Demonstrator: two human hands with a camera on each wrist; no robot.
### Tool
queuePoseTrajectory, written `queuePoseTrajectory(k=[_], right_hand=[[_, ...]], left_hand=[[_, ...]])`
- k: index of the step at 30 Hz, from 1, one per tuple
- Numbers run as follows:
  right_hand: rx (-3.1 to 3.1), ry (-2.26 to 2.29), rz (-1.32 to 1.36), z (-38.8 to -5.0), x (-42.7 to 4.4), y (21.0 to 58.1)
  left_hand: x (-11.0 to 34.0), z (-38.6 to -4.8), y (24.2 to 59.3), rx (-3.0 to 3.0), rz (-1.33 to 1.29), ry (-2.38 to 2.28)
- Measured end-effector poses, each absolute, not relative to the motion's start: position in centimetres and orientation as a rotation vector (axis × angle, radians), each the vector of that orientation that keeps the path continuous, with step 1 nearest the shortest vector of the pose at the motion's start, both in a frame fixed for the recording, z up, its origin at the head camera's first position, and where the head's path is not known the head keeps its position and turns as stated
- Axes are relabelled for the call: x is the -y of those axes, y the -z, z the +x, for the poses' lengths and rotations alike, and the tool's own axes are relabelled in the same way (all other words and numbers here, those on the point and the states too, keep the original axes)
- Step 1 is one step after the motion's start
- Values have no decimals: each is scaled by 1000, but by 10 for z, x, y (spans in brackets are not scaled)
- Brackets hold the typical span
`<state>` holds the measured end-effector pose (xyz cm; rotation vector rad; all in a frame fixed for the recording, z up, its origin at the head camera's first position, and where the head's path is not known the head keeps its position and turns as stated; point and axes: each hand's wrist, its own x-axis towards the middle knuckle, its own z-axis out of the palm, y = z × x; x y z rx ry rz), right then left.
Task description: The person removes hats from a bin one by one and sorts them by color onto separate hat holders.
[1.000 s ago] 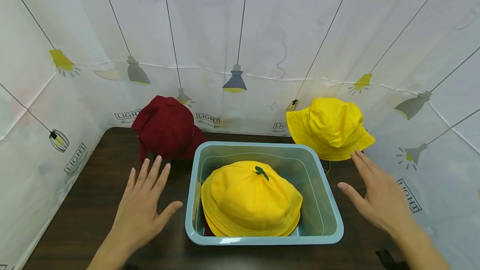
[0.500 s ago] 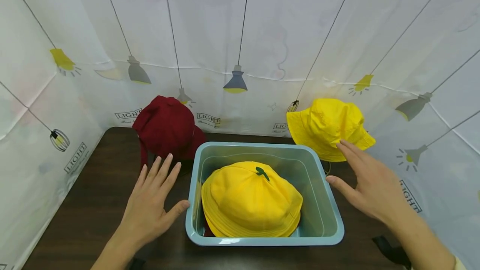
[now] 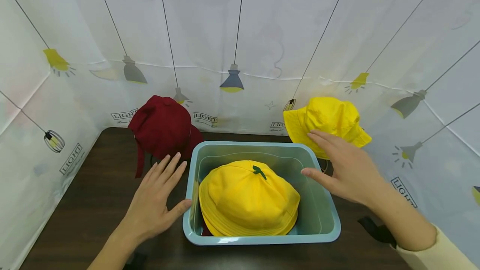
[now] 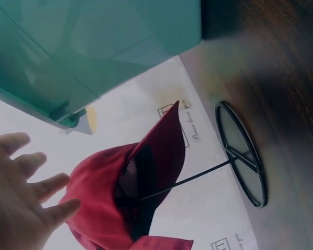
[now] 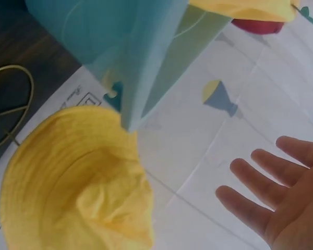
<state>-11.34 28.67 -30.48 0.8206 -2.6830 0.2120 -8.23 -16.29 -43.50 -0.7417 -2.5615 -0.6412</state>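
A yellow hat (image 3: 249,203) with a green leaf on its crown sits in a light blue plastic bin (image 3: 262,241). Under it, a strip of dark red fabric (image 3: 206,231) shows. My left hand (image 3: 153,205) is beside the bin, fingers spread and thumb near the left rim; it holds nothing. My right hand (image 3: 346,170) hovers by the bin's right side with straight fingers, thumb over the rim, in front of the yellow bucket hat (image 3: 333,113). Behind my left hand, a dark red cap (image 3: 161,126) hangs on a black wire stand (image 4: 245,161).
The bucket hat rests on a gold wire stand (image 5: 27,104), right of the bin. A dark wood table (image 3: 75,220) carries everything. A white curtain (image 3: 210,20) printed with lamps hangs behind and along the sides.
My right hand has moved left, from beside the bucket hat to over the bin's right rim. My left hand has shifted slightly right, closer to the bin. The hats and bin stay put.
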Motion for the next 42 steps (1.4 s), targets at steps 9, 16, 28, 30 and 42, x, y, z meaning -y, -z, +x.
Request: queuePoseTrajectory(k=[9,16,28,30,42], right_hand=[[2745,-269,964,-117,-264,299],[2795,-300,1048,-118,-249,294],[2878,-342,1168,-122,-228,295],[2882,-346,1182,-122,-225,295],[2955,-396,1209,-125,-210,304]], left_hand=[[161,-91,435,2570,-820,724],[160,-93,436,2592,-866,781],[158,-98,441,2561,-925,856],[158,-98,441,2568,-927,872],[157,-99,442,2568,-915,918]])
